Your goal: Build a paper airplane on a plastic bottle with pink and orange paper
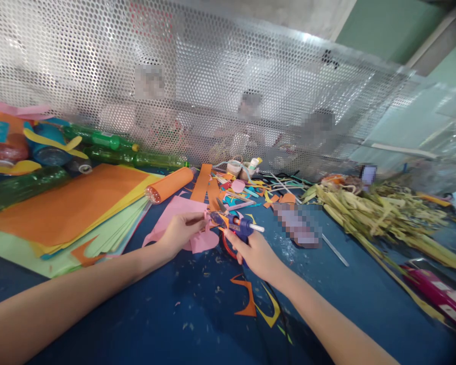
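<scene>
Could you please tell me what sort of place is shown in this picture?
Probably a craft workspace: the right hand holds a blue glue gun, a stack of coloured sheets lies on the blue table, and cut paper scraps are scattered over it.

Light falls bright on the perforated sheet (213,66) behind the worktop (137,324), whose near edge is darker. Toward the right edge, everything looks blurred and stretched; some patches are pixelated.
</scene>
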A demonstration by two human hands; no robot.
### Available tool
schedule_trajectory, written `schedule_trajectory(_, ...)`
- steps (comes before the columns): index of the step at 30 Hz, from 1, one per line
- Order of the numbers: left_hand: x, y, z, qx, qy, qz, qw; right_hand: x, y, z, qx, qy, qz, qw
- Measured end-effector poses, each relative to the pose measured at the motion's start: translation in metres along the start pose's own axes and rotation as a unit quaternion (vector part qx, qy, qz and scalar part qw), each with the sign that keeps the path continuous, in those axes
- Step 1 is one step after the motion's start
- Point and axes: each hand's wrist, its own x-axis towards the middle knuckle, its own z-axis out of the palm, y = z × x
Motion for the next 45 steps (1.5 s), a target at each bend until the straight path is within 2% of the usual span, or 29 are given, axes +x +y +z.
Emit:
schedule_trajectory(5, 0.000, 0.000, 0.001, -0.008, 0.003, 0.004, 1.000, -0.001, -0.002, -0.001, -0.004, -0.002, 0.008, 1.000)
schedule_trajectory(19, 0.002, 0.000, -0.001, -0.033, 0.028, -0.040, 0.998, -0.004, -0.003, -0.002, -0.032, -0.034, 0.022, 0.999)
schedule_trajectory(30, 0.002, -0.001, -0.003, -0.036, 0.042, -0.024, 0.998, -0.005, -0.005, -0.004, -0.029, -0.057, 0.033, 0.997)
schedule_trajectory(39, 0.002, 0.003, 0.000, -0.104, 0.061, -0.063, 0.991, -0.007, -0.008, -0.005, -0.062, -0.054, 0.004, 0.997)
schedule_trajectory(45, 0.002, 0.002, -0.001, -0.103, 0.062, -0.064, 0.991, -0.008, -0.012, -0.007, -0.066, -0.044, -0.015, 0.997)
